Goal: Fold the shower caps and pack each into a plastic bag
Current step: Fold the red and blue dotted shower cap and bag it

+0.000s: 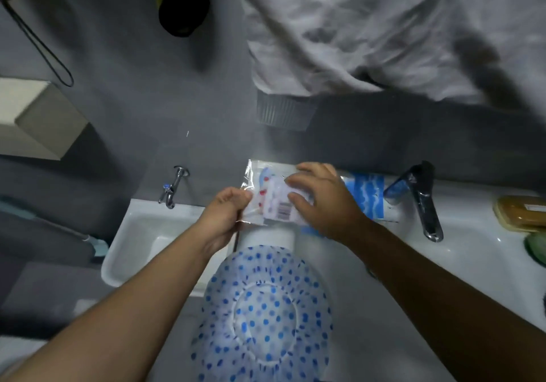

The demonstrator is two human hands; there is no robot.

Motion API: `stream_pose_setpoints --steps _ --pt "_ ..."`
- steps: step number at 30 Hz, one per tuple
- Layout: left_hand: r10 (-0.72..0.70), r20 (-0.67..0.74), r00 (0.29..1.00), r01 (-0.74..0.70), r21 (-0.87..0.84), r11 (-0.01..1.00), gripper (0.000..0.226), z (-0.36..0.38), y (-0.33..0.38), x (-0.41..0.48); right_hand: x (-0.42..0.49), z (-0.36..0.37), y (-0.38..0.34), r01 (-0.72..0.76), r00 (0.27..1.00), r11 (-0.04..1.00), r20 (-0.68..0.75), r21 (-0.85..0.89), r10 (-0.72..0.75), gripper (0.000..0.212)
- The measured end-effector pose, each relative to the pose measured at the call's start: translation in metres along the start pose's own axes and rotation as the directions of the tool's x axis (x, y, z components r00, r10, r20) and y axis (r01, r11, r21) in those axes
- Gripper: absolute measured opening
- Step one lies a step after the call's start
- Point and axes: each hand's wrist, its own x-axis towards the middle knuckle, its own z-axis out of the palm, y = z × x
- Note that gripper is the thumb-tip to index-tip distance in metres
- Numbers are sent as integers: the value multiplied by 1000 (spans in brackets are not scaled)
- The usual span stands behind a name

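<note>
Cloth point(384, 27), white and crumpled, hangs across the grey wall above a white sink counter point(472, 225). Nearest the person, a white shower cap point(266, 316) with blue dots lies spread open on the counter. Beyond it both hands work at a clear plastic bag point(251, 175) holding a folded cap with red dots. The left hand point(224, 216) is closed, pinching the bag's edge; the right hand point(322, 198) presses curled fingers on the packed cap. A dark tap point(425, 201) stands just right.
</note>
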Motion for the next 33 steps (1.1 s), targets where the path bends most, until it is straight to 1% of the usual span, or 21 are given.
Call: stream_pose_setpoints --steps 3,5,6,7,9,11,12,13,14,17,18,20,23,25,27,29,32,33 --pt "-91 -133 987 66 -176 982 23 -19 -12 39 -6 26 11 -71 987 996 -148 -52 62 32" --pt "-130 -151 980 92 -236 967 18 -25 -17 59 -10 39 31 -185 956 982 -236 -31 172 36" --pt "-138 -149 979 94 -274 957 14 -29 -20 67 -12 43 44 -243 948 969 -221 -36 229 37" --pt "-139 -136 981 91 -315 945 11 -31 -21 73 -14 48 57 -287 951 954 -148 -84 272 40" --pt "-138 -101 985 87 -399 913 17 -38 -21 80 -18 60 81 -316 934 918 91 -240 345 52" --pt "-141 -103 985 81 -449 890 24 -44 -25 85 -21 75 97 -238 889 901 291 -364 352 63" --pt "-154 -117 981 87 -444 892 24 -47 -28 88 -20 81 102 -194 870 893 349 -407 348 66" --pt "-161 -128 979 93 -424 901 23 -47 -31 88 -19 87 108 -172 857 883 376 -437 353 67" --pt "-164 -140 976 95 -406 909 21 -47 -35 88 -16 89 114 -182 851 874 373 -451 370 67" --pt "-168 -161 973 120 -269 956 21 -37 -41 87 -6 80 129 -346 855 842 230 -415 465 59" --pt "-178 -171 969 134 -242 961 21 -32 -43 87 -3 75 134 -380 852 825 189 -417 488 58" --pt "-190 -208 959 150 -194 970 16 -19 -44 86 3 65 143 -414 845 821 171 -392 507 53" --pt "-152 -308 939 130 -90 987 4 -7 -46 93 8 55 151 -509 832 845 158 -166 532 22" --pt "-105 -384 917 101 -32 994 6 -4 -47 99 10 50 147 -513 846 855 128 -73 518 12" --pt "-29 -433 901 58 53 997 7 -1 -47 105 11 47 139 -502 858 864 109 -24 502 10" --pt "15 -434 901 56 151 987 21 3 -46 105 11 47 135 -493 864 870 108 -14 491 16" --pt "51 -417 907 98 328 940 63 4 -46 103 13 47 131 -485 866 875 138 -6 481 34" --pt "66 -395 916 103 393 914 69 5 -46 102 13 46 129 -492 862 871 145 3 486 39"
